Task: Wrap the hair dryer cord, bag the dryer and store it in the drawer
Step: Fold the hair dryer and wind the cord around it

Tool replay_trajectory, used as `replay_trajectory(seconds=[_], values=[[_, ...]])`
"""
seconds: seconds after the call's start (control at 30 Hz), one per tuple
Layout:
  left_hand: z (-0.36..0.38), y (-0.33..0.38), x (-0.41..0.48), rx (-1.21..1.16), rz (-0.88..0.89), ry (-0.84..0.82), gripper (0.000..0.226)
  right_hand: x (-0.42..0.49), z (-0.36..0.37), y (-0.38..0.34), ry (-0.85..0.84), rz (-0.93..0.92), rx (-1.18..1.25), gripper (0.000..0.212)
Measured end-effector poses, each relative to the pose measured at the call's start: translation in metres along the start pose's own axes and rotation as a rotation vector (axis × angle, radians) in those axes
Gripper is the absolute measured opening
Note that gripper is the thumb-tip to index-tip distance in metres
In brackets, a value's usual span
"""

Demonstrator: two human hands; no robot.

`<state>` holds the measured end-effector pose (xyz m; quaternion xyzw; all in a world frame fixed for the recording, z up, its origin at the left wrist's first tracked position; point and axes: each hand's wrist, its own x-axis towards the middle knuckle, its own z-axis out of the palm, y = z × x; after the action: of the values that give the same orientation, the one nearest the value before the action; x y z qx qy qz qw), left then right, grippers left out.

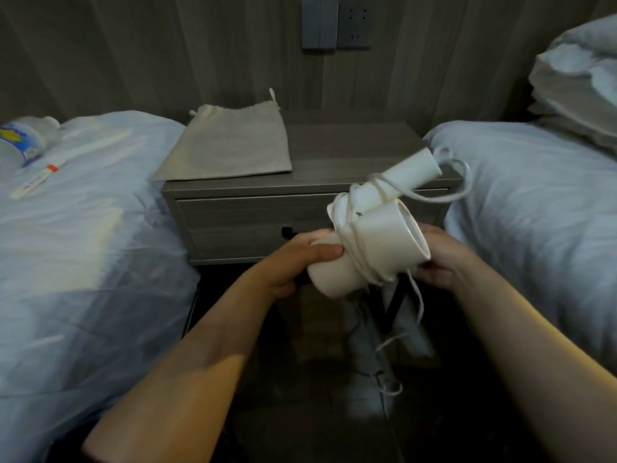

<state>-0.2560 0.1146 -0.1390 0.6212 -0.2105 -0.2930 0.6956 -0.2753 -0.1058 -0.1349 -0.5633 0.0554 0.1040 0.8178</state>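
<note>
I hold a white hair dryer [384, 242] in front of the nightstand, its handle pointing up and to the right. My left hand [300, 262] grips the barrel's left end. My right hand [440, 259] is closed on the dryer's wide right end and on the white cord [350, 259]. Several turns of cord lie around the barrel and the handle base; one loop sticks out past the handle tip and a loose end hangs down toward the floor. A beige drawstring bag [230, 145] lies flat on the grey nightstand [350, 148]. The drawer [240, 225] below is shut.
A bed with white bedding [83, 245] is on the left, with a plastic bottle [23, 142] and a thin orange-tipped stick [40, 178] on it. A second bed [534, 212] with a pillow is on the right. The dark floor runs between them, and a wall socket [354, 25] sits above the nightstand.
</note>
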Motion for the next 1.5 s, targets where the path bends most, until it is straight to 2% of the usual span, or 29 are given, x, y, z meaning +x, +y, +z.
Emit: replay_trajectory(seconds=[0.03,0.1,0.17,0.23,0.33,0.4,0.5,0.6,0.7,0.77,0.83,0.9,0.97,1.07,1.3,1.4,1.5], values=[[0.000,0.000,0.000,-0.039,0.002,0.027,0.080,0.002,0.002,0.003,0.014,0.008,-0.024,0.022],[0.003,0.003,-0.001,-0.099,0.005,0.086,0.054,0.001,0.006,0.006,0.029,-0.011,-0.084,0.024],[0.004,0.005,-0.003,-0.121,0.017,0.139,0.034,0.000,0.006,0.004,-0.057,-0.015,-0.132,0.028],[0.006,0.007,-0.003,-0.105,0.017,0.200,0.029,-0.005,0.007,0.001,-0.180,0.008,-0.132,0.033],[0.010,0.008,-0.001,-0.070,0.002,0.328,0.022,-0.010,0.003,-0.003,-0.306,0.053,-0.124,0.052],[0.013,0.009,0.002,-0.056,0.001,0.420,0.021,-0.010,0.005,-0.002,-0.277,0.060,-0.139,0.066],[0.019,0.007,0.005,-0.002,0.042,0.497,0.023,-0.009,0.017,0.003,-0.110,0.088,-0.130,0.072],[0.027,0.005,0.003,0.143,0.114,0.476,0.029,-0.007,0.028,0.012,-0.025,0.097,-0.044,0.078],[0.031,0.006,0.002,0.281,0.105,0.415,0.032,-0.009,0.032,0.012,0.073,0.056,0.041,0.082],[0.026,0.009,0.001,0.331,0.056,0.416,0.034,-0.012,0.032,0.005,0.120,0.038,0.037,0.079],[0.019,0.015,0.001,0.277,0.062,0.468,0.032,-0.014,0.028,-0.001,0.145,0.048,0.033,0.072],[0.010,0.019,0.000,0.231,0.158,0.513,0.042,-0.015,0.024,-0.005,0.135,0.071,-0.005,0.066],[0.006,0.022,-0.002,0.255,0.278,0.474,0.057,-0.016,0.022,-0.007,0.121,0.094,-0.044,0.060],[0.009,0.024,-0.007,0.319,0.391,0.439,0.045,-0.017,0.022,-0.011,0.117,0.118,-0.087,0.056],[0.018,0.024,-0.009,0.293,0.420,0.605,0.023,-0.019,0.021,-0.012,0.119,0.130,-0.055,0.050],[0.021,0.023,-0.008,0.244,0.419,0.668,0.019,-0.018,0.024,-0.012,0.135,0.120,-0.064,0.058],[0.019,0.022,-0.005,0.078,0.312,0.614,0.021,-0.017,0.026,-0.008,0.163,0.095,-0.114,0.070]])
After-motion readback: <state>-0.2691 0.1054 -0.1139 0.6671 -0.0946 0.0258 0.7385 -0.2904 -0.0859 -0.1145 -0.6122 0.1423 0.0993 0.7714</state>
